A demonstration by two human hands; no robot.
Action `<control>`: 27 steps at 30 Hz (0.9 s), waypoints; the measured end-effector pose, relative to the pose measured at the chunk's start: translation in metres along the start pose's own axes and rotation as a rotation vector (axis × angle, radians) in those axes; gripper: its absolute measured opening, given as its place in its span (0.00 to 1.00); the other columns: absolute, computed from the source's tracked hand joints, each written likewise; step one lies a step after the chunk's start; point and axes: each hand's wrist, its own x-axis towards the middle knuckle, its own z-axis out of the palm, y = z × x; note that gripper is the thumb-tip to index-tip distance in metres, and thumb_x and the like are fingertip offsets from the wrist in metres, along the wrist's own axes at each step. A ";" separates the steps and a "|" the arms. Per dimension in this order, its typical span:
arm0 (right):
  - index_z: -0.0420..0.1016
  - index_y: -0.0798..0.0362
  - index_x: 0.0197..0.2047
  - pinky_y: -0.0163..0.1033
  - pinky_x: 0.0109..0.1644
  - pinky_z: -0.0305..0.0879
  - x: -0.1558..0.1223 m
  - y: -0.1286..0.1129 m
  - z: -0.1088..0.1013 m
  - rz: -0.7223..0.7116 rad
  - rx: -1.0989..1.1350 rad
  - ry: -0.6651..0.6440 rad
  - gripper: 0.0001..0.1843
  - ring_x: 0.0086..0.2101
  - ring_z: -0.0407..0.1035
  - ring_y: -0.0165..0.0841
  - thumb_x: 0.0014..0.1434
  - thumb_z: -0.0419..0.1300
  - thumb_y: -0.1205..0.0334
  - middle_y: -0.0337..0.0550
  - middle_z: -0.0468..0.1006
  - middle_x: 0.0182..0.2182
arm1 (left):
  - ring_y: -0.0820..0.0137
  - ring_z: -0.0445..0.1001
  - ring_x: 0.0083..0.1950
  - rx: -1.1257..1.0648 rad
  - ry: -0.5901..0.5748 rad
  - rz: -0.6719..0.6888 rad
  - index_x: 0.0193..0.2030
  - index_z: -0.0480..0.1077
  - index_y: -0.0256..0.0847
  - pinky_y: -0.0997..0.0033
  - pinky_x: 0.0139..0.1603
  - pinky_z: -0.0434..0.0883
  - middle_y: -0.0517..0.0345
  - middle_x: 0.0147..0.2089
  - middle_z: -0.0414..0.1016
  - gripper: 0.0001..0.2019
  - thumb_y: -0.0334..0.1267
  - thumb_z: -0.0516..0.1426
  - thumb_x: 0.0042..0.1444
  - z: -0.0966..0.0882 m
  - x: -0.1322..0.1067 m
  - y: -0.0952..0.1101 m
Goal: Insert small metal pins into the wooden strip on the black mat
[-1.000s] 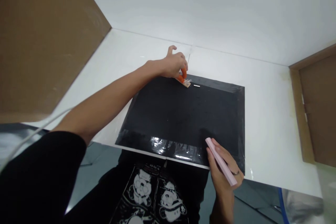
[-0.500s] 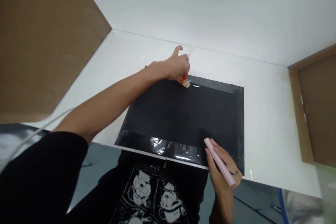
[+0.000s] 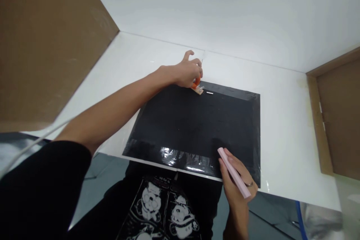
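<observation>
A black mat [image 3: 197, 127] lies on a white table [image 3: 284, 131] in front of me. My left hand [image 3: 187, 73] reaches to the mat's far edge, fingers closed round a small orange tool [image 3: 197, 84] whose pale tip rests on the mat. A small white mark or piece [image 3: 210, 92] lies just right of that tip. My right hand [image 3: 237, 180] rests at the mat's near right corner and holds a flat pink bar [image 3: 234, 173], with a ring on one finger.
A brown cardboard panel [image 3: 47, 41] stands at the left and another brown panel [image 3: 337, 120] at the right. A white wall rises behind the table. A white cable [image 3: 30, 144] runs at the lower left, something blue [image 3: 298, 217] at the lower right.
My left hand shifted slightly at the mat's far edge, its raised finger curling a little. My right hand with the pink bar stayed put.
</observation>
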 end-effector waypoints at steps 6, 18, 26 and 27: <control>0.77 0.53 0.49 0.42 0.43 0.83 0.005 -0.002 0.001 -0.018 0.032 -0.011 0.15 0.41 0.82 0.39 0.59 0.71 0.67 0.46 0.84 0.46 | 0.53 0.60 0.66 -0.040 -0.027 -0.005 0.28 0.81 0.49 0.44 0.71 0.28 0.57 0.49 0.82 0.09 0.45 0.60 0.53 -0.002 -0.002 -0.001; 0.77 0.55 0.48 0.40 0.44 0.83 0.006 -0.003 0.004 -0.007 0.074 -0.017 0.14 0.42 0.82 0.38 0.59 0.70 0.70 0.46 0.84 0.45 | 0.51 0.59 0.68 -0.044 -0.031 -0.028 0.31 0.83 0.53 0.42 0.70 0.27 0.58 0.52 0.81 0.11 0.54 0.62 0.53 0.002 0.003 -0.002; 0.76 0.56 0.50 0.38 0.46 0.82 0.005 -0.002 0.001 -0.031 0.061 -0.030 0.16 0.43 0.81 0.36 0.59 0.70 0.70 0.46 0.83 0.46 | 0.54 0.63 0.65 0.023 -0.026 -0.012 0.27 0.81 0.48 0.39 0.71 0.32 0.57 0.50 0.82 0.10 0.48 0.63 0.54 0.000 0.005 0.003; 0.76 0.56 0.50 0.38 0.45 0.82 0.005 -0.002 0.002 -0.025 0.074 -0.028 0.16 0.43 0.81 0.36 0.59 0.70 0.70 0.46 0.83 0.46 | 0.54 0.63 0.65 0.017 -0.024 -0.013 0.28 0.82 0.48 0.39 0.71 0.32 0.57 0.50 0.82 0.10 0.48 0.63 0.54 0.000 0.004 0.003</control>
